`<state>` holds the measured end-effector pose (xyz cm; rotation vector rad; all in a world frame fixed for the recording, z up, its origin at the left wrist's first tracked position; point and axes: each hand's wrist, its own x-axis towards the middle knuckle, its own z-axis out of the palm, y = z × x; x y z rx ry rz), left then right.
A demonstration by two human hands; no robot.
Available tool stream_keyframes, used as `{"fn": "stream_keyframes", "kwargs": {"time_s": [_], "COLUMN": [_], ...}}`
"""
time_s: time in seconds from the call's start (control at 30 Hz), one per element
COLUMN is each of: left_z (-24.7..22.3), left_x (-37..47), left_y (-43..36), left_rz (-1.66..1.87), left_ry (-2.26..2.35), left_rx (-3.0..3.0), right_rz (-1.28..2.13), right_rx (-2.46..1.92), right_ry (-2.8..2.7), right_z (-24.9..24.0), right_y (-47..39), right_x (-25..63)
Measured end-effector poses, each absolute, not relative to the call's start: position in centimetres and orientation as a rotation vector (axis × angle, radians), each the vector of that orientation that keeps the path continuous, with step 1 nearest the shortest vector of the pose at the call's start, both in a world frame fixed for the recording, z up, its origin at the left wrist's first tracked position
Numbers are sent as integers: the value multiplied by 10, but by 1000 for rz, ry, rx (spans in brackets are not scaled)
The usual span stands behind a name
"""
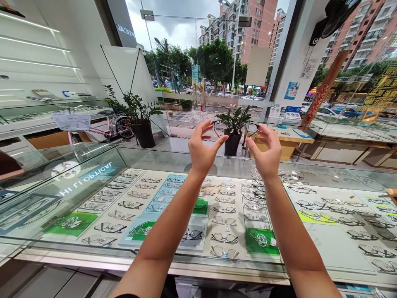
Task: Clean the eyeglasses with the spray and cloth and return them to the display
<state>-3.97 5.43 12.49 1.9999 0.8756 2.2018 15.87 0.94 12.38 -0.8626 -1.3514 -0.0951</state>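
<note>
Hands, L (203,145) & R (266,149), raised w/ arms outstretched, pinching eyeglasses (221,128) by opp. sides above display case (192,265).

Green is shown by the card (262,241), black by the plant pot (143,134), and pink by the building (263,25).

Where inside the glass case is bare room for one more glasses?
The pale panel looks bare: below the yellow card, between the right forearm and the far-right glasses. Left and centre are crowded with rows of frames.
</note>
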Motion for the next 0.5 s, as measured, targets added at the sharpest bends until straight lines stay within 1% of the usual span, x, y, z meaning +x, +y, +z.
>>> {"fn": "stream_keyframes", "kwargs": {"time_s": [0.23, 0.5], "left_z": [124, 122], "left_x": [-39, -38], "left_y": [53, 56], "left_rz": [2220, 2236], "left_ry": [899, 835], "left_rx": [2086, 2189], "right_rz": [-65, 79], "right_rx": [-831, -818], "right_ry": [-1212, -1069], "right_z": [121, 120], "right_y": [14, 22], "right_x": [155, 163]}}
